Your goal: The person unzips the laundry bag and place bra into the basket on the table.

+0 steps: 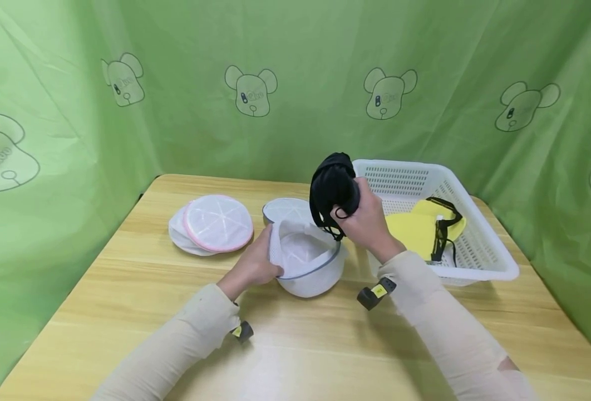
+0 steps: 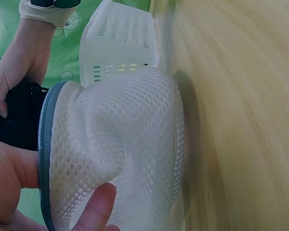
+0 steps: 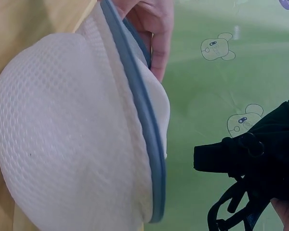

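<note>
An unzipped white mesh laundry bag (image 1: 311,282) with a grey-blue zipper edge stands on the table, its round lid (image 1: 287,209) folded back behind it. My left hand (image 1: 255,260) grips the bag's rim at the left, thumb and fingers either side of the mesh in the left wrist view. Above the bag's right side, my right hand (image 1: 368,220) holds a bunched black fabric item with straps (image 1: 331,186). Loose straps dangle from it close over the opening. In the right wrist view the black item (image 3: 260,154) is apart from the zipper edge.
A white plastic basket (image 1: 496,253) stands at the right, holding a yellow item with black straps (image 1: 410,231). Left of the bag, a pink-rimmed round mesh bag (image 1: 220,223) lies on another whitish one. A green curtain (image 1: 315,139) hangs behind the wooden table (image 1: 295,356).
</note>
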Demonstrator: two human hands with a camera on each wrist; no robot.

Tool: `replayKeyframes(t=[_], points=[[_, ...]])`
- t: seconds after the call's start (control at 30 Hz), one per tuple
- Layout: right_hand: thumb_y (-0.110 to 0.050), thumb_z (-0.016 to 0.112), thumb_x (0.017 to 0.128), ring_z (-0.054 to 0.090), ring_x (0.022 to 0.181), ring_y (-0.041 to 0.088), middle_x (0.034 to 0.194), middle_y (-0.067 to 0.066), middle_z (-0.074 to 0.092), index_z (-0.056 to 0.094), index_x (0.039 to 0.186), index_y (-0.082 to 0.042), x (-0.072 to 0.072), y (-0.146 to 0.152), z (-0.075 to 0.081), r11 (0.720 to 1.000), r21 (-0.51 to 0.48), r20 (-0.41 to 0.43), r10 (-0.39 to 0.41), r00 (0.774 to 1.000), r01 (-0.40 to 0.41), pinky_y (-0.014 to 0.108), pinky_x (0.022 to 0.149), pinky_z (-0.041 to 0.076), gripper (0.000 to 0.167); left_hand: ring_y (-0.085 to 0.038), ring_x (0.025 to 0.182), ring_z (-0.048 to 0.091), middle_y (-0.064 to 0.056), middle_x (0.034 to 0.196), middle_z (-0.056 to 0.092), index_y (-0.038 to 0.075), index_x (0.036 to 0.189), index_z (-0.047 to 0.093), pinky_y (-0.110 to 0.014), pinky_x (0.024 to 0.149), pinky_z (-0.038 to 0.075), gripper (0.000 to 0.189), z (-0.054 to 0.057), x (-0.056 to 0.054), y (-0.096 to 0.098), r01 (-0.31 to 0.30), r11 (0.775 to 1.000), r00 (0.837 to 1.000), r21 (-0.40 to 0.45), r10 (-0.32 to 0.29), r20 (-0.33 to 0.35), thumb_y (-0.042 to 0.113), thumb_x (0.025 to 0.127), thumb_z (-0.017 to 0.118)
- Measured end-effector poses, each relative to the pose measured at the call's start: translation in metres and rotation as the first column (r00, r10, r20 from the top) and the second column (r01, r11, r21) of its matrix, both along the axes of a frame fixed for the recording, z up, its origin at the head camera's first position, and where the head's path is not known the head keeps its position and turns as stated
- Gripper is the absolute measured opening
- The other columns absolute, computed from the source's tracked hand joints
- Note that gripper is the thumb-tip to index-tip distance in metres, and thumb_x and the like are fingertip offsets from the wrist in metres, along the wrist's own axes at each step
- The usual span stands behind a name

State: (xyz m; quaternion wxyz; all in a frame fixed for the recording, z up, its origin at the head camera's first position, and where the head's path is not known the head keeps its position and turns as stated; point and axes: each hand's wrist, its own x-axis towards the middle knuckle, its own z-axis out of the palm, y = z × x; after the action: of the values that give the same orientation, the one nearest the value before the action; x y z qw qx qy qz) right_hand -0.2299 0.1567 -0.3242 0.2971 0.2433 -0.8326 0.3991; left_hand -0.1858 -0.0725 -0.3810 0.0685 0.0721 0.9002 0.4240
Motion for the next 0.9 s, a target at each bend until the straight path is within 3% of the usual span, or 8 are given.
replayKeyframes(t=[0.33, 0.9], points=[[-0.001, 0.068, 0.068, 0.058, 0.079, 0.043, 0.09, 0.027, 0.061, 0.048, 0.105, 0.006, 0.0, 0.007, 0.005, 0.999, -0.01, -0.022, -0.034, 0.999, 0.034, 0.057, 0.067, 0.046, 0.043, -0.037, 0.131, 0.041, -0.019, 0.146, 0.04, 0.004, 0.152, 0.02, -0.048, 0.109, 0.031, 0.108, -0.001, -0.003, -0.001, -0.013, 1.0, 0.998, 0.014, 0.014, -0.06, -0.008, 0.063, 0.08], [0.0, 0.066, 0.07, 0.057, 0.086, 0.041, 0.097, 0.027, 0.061, 0.048, 0.11, 0.007, 0.0, 0.021, 0.012, 0.997, -0.028, 0.026, -0.071, 0.997, 0.072, 0.053, 0.073, 0.045, 0.044, -0.037, 0.131, 0.041, -0.02, 0.147, 0.039, 0.002, 0.152, 0.018, -0.047, 0.11, 0.031, 0.108, -0.002, -0.004, -0.002, -0.013, 1.0, 0.998, -0.013, 0.012, -0.067, -0.005, 0.064, 0.081]])
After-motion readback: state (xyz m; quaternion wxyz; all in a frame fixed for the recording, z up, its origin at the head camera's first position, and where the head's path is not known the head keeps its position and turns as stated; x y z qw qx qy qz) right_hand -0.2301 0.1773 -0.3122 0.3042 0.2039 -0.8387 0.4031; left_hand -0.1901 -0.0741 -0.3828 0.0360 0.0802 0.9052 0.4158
